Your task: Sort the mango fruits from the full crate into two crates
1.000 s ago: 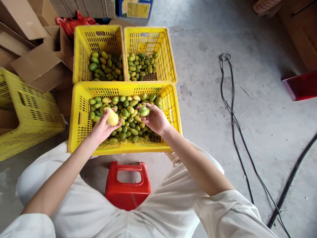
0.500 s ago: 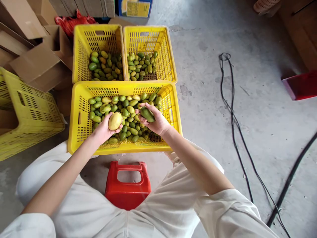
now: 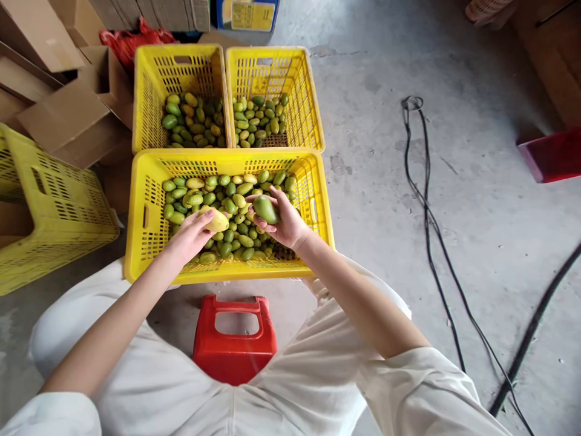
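A large yellow crate point(image 3: 136, 242) full of small green and yellowish mangoes sits on the floor in front of my knees. My left hand point(image 3: 189, 236) is closed around a yellow mango point(image 3: 216, 220) just above the pile. Over the crate's middle right, my right hand point(image 3: 284, 223) is closed on a green mango point(image 3: 265, 209) and holds it up. Behind stand two smaller yellow crates, the left crate point(image 3: 154, 79) with larger mixed mangoes and the right crate point(image 3: 299, 79) with smaller green ones.
A red plastic stool point(image 3: 233, 339) stands between my legs. An overturned yellow crate point(image 3: 49, 212) and cardboard boxes point(image 3: 63, 115) lie at left. Black cables point(image 3: 426, 212) run across the concrete floor at right, near a red box point(image 3: 551, 157).
My left hand has turned the yellow mango over and tipped it toward the middle. My right hand has rotated the green mango and lifted it slightly.
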`<state>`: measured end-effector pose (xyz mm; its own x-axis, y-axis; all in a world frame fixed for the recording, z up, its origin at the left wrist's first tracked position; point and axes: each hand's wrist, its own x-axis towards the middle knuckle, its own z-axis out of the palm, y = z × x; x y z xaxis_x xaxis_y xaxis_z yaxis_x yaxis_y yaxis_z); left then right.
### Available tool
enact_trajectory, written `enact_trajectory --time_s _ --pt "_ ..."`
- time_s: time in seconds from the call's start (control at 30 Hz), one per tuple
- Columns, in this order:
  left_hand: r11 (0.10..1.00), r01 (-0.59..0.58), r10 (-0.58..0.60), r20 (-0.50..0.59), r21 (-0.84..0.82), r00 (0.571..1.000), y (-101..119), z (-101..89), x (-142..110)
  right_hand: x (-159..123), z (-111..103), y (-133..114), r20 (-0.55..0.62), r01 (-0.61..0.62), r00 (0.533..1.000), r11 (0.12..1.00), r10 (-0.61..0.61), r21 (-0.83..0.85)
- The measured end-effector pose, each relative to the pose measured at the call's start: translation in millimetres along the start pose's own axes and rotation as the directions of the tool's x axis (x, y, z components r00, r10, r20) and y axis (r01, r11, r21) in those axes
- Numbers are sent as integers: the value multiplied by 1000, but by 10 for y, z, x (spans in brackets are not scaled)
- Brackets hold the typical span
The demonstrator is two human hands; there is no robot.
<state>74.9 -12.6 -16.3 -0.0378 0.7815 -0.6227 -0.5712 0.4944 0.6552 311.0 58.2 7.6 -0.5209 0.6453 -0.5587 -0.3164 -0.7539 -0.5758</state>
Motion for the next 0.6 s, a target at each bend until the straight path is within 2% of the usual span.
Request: enact_trajectory --time_s 0.17,0.3,0.47,0.6 --pt "995 -35 28 -69 -94 997 43 34 -11 12 -14 25 -75 66 995 997 -63 41" --pt "996 8 -13 -54 -94 998 67 58 -28 21 -15 90 -94 150 985 988 -147 31" --pt "997 -43 40 -50 -62 998 32 95 -47 67 -57 142 -95 182 980 982 -177 47" --pt "996 -29 26 -40 -82 999 55 125 -63 65 -78 143 -92 190 978 981 -187 30"
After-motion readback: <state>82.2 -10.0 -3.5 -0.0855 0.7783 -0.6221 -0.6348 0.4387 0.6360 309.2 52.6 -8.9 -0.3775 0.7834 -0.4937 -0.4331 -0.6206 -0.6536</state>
